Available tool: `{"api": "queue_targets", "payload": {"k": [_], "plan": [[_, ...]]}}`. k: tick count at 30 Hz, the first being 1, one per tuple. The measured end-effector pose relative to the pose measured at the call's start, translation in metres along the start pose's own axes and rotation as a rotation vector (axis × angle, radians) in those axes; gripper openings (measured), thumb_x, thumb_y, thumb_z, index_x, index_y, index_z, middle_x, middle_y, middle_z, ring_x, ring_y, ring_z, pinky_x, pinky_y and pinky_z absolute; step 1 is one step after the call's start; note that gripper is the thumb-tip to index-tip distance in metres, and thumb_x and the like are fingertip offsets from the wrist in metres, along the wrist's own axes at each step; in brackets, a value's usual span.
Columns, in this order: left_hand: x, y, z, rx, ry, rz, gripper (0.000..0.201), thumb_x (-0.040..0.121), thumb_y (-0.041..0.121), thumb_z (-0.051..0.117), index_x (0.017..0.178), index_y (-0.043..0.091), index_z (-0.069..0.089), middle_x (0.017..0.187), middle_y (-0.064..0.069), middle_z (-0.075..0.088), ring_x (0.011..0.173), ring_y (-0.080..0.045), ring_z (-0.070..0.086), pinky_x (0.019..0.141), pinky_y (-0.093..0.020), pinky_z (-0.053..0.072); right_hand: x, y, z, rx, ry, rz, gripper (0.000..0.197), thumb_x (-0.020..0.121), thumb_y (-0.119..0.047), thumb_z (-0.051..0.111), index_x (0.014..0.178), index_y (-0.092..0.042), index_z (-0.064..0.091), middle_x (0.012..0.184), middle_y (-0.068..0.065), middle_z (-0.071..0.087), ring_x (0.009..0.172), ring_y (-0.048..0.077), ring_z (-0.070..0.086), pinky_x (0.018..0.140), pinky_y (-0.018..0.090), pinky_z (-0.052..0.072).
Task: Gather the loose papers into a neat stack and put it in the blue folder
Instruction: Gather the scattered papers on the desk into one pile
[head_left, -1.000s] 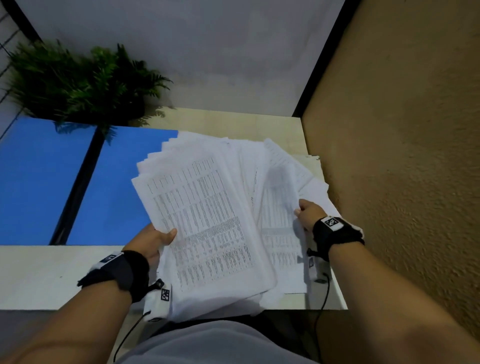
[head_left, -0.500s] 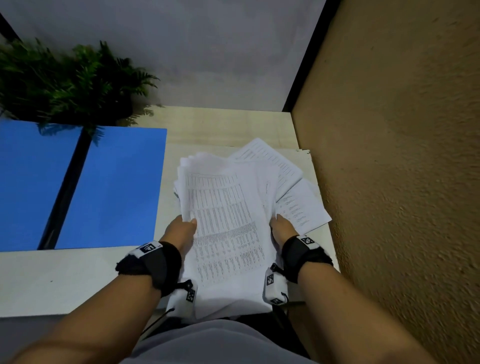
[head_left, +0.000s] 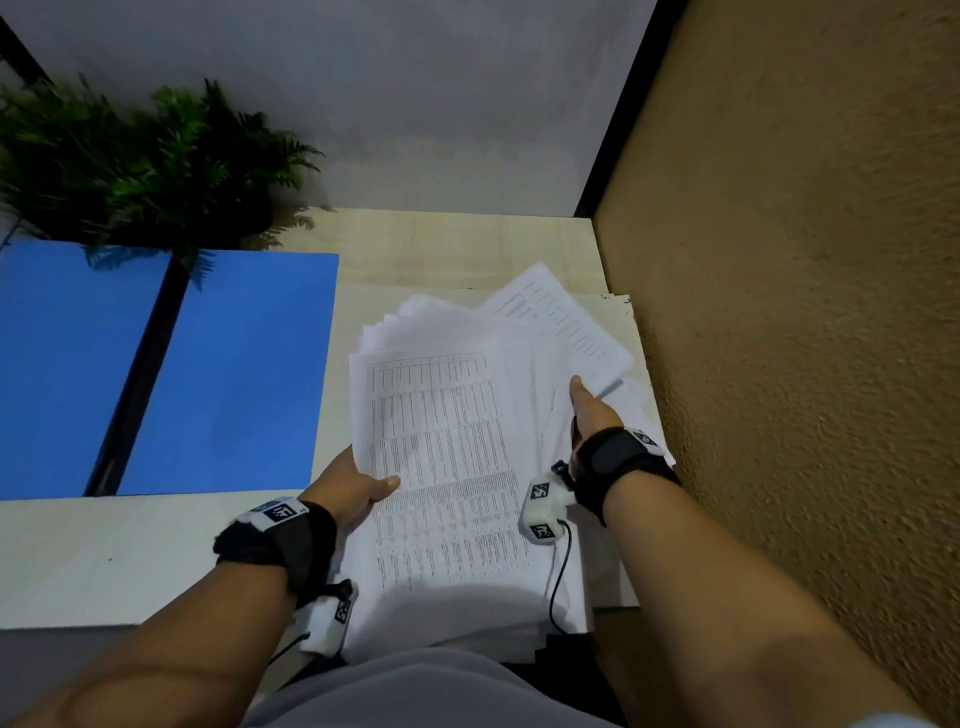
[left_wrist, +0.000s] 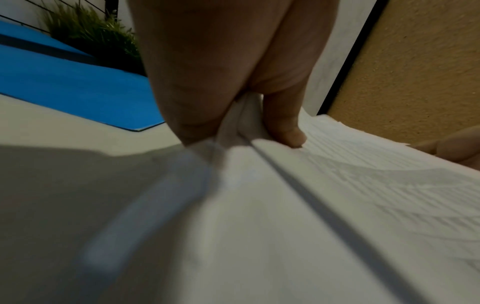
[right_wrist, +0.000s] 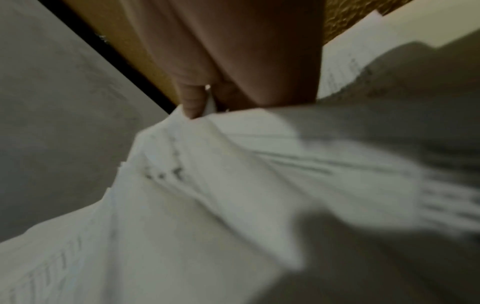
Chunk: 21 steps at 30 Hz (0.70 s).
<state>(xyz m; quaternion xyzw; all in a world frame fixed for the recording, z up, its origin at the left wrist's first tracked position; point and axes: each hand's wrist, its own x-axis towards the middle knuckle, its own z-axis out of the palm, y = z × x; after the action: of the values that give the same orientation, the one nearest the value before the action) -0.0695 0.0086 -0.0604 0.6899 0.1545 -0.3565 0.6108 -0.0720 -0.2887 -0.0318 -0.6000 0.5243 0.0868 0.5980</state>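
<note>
Both hands are on the papers here. The left hand grips the left edge of the main bundle, thumb on the top printed sheet and fingers tucked under it; the left wrist view shows the edge pinched between thumb and fingers. The right hand reaches to the far right part of the pile, and the right wrist view, blurry as it is, looks like thumb and fingers pinching a few sheets. The pile is fanned out and messy, sitting on the light desk against the tan wall. The blue folder lies open just left of the papers, with a fern behind it.
</note>
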Motion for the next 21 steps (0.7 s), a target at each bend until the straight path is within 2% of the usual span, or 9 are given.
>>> {"api": "queue_targets", "payload": {"k": [2,4,6,8,10,13,17,19,21], "plan": [[0.002,-0.003,-0.003,0.013,0.022,-0.010,0.055,0.091,-0.010,0.056,0.138,0.015,0.049,0.128,-0.007,0.063,0.121,-0.029,0.057,0.111,-0.046,0.037,0.003,-0.004,-0.004,-0.001,0.172,0.039,0.066,0.096,-0.051,0.041,0.143,-0.005,0.039,0.143,0.017,0.047,0.130,0.031,0.047,0.108,0.036,0.035],[0.006,-0.007,-0.009,0.020,0.061,-0.030,0.054,0.090,-0.007,0.059,0.138,0.016,0.050,0.129,-0.008,0.063,0.122,-0.030,0.057,0.111,-0.050,0.037,0.007,0.002,-0.010,-0.085,0.315,0.075,0.058,0.101,-0.042,0.032,0.149,-0.009,0.028,0.149,0.019,0.037,0.136,0.032,0.039,0.112,0.041,0.028],[0.008,-0.008,-0.013,0.020,0.079,-0.048,0.052,0.089,-0.004,0.062,0.136,0.018,0.051,0.130,-0.008,0.064,0.122,-0.031,0.057,0.110,-0.052,0.038,0.005,0.020,-0.016,-0.224,0.410,0.044,0.052,0.102,-0.037,0.028,0.147,-0.011,0.031,0.151,0.021,0.029,0.138,0.037,0.029,0.115,0.048,0.022],[0.008,-0.005,-0.013,0.029,0.084,-0.054,0.051,0.090,-0.004,0.062,0.137,0.015,0.050,0.130,-0.008,0.063,0.123,-0.032,0.057,0.110,-0.052,0.038,0.001,0.039,-0.020,-0.231,0.513,0.064,0.051,0.099,-0.040,0.035,0.146,-0.018,0.034,0.148,0.020,0.028,0.133,0.041,0.030,0.113,0.053,0.025],[0.009,-0.003,-0.013,0.067,0.087,-0.052,0.051,0.091,-0.003,0.061,0.138,0.011,0.049,0.130,-0.009,0.062,0.123,-0.032,0.056,0.110,-0.051,0.038,-0.002,0.045,-0.018,-0.111,0.570,0.069,0.062,0.093,-0.040,0.051,0.147,-0.019,0.030,0.143,0.020,0.034,0.128,0.040,0.038,0.110,0.052,0.032],[0.010,0.000,-0.013,0.149,0.077,-0.039,0.053,0.091,0.001,0.064,0.140,0.010,0.047,0.132,-0.010,0.062,0.125,-0.033,0.055,0.110,-0.051,0.038,-0.001,0.034,-0.013,0.158,0.517,0.007,0.085,0.077,-0.034,0.077,0.144,-0.010,0.030,0.136,0.017,0.047,0.124,0.035,0.049,0.105,0.044,0.041],[0.011,-0.002,-0.013,0.178,0.075,-0.036,0.053,0.090,0.001,0.065,0.139,0.009,0.049,0.131,-0.011,0.062,0.125,-0.033,0.055,0.110,-0.050,0.038,0.006,0.020,-0.011,0.217,0.316,0.100,0.081,0.060,-0.041,0.083,0.129,-0.011,0.053,0.114,0.007,0.065,0.103,0.032,0.063,0.097,0.044,0.050],[0.010,-0.003,-0.013,0.173,0.072,-0.031,0.054,0.089,0.003,0.066,0.139,0.010,0.048,0.132,-0.011,0.062,0.126,-0.033,0.055,0.110,-0.051,0.039,0.015,0.017,-0.010,0.152,0.200,0.141,0.086,0.060,-0.044,0.081,0.132,-0.010,0.051,0.112,0.009,0.064,0.104,0.034,0.062,0.099,0.045,0.048],[0.005,0.000,-0.010,0.173,0.075,-0.024,0.054,0.090,0.004,0.066,0.140,0.009,0.047,0.134,-0.010,0.061,0.124,-0.032,0.056,0.109,-0.047,0.040,0.016,0.009,-0.010,0.076,0.203,0.147,0.087,0.070,-0.042,0.078,0.138,-0.002,0.041,0.128,0.015,0.057,0.116,0.036,0.056,0.103,0.043,0.045]]}}
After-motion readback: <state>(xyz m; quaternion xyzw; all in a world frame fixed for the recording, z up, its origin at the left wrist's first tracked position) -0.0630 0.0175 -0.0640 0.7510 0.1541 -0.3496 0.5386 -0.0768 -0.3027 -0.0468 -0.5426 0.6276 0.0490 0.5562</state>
